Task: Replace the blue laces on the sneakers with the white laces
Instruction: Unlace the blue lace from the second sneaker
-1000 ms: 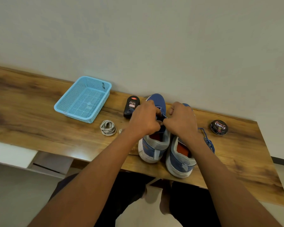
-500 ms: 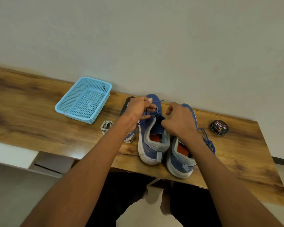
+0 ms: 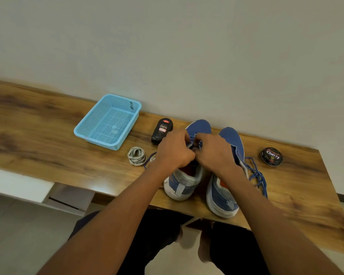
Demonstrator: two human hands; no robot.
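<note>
A wooden table (image 3: 48, 147) against a pale wall holds two blue sneakers (image 3: 224, 187).

Left hand (image 3: 173, 151) and right hand (image 3: 214, 153) pinch the left shoe's blue laces (image 3: 196, 140) with curled fingers; coiled white laces (image 3: 136, 156) lie beside the left forearm.

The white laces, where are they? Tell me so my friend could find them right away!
Look along the wooden table to the light blue basket near the wall. Just in front of its near right corner, left of the sneakers, lies the bundle of white laces. It is the only pale coiled loop there; the black bottle beside it is dark and solid.
</note>
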